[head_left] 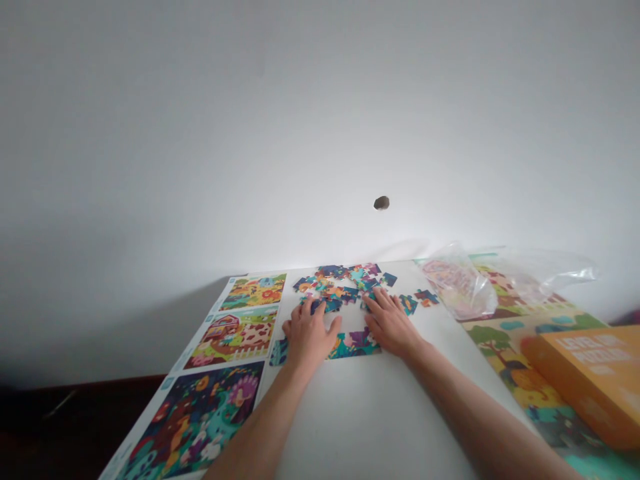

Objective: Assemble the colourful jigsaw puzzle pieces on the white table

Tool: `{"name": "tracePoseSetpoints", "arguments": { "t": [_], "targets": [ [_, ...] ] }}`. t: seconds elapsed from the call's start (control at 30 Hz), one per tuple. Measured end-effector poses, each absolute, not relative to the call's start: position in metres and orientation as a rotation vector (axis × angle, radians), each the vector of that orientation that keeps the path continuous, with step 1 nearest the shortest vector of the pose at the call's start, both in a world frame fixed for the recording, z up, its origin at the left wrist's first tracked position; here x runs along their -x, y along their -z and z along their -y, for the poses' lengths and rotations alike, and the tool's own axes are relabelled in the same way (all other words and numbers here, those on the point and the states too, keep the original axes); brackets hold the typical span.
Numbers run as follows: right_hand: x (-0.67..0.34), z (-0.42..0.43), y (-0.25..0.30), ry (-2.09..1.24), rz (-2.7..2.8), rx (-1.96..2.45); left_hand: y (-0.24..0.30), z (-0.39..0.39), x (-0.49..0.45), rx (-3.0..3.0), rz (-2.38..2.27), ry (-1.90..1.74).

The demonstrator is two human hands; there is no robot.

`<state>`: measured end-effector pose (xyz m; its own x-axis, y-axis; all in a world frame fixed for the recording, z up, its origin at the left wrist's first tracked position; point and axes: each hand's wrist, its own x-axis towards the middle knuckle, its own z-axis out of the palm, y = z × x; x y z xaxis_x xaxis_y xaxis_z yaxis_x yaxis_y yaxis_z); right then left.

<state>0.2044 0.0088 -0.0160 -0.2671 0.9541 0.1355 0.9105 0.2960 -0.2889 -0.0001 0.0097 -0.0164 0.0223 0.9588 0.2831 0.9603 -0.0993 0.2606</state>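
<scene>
A multicoloured strip of flat cardboard puzzle pieces (pixel 353 345) lies on the white surface (pixel 345 427), partly hidden by the hands. Just beyond the strip spreads a loose cluster of teal, navy, orange and purple jigsaw pieces (pixel 334 272). The left hand (pixel 311 330) reaches across the strip, its thumb held wide from its bent fingers, the fingertips at the cluster's near edge. The right hand (pixel 393 325) reaches past the strip's right end, its fingers loosely extended over the cluster; I cannot tell whether either hand grips a piece.

Left of the strip is a white sheet printed with three colourful animal pictures (pixel 233 337). Well to its right, an orange box with pale lettering (pixel 590 380) rests on a brightly illustrated sheet (pixel 500 353). Beyond the strip and to the right sits a crumpled clear plastic bag (pixel 463 287).
</scene>
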Motion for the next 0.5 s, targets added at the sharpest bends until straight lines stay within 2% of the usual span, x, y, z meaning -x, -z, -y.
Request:
{"name": "tracePoseSetpoints", "arguments": {
  "t": [0.07, 0.3, 0.5],
  "targets": [
    [-0.2024, -0.0079, 0.0151, -0.227, 2.309, 1.652, 0.0170, -0.0102, -0.0006, 2.304, 2.053, 0.656],
    [-0.1982, -0.0104, 0.0199, -0.143, 2.028, 1.983, 0.0207, -0.0133, -0.0020, 2.612, 1.772, 0.942],
    [-0.1961, -0.0065, 0.0111, -0.267, 2.280, 1.712, 0.0203, -0.0169, -0.0001, 2.790, 1.549, 1.128]
  ]
}}
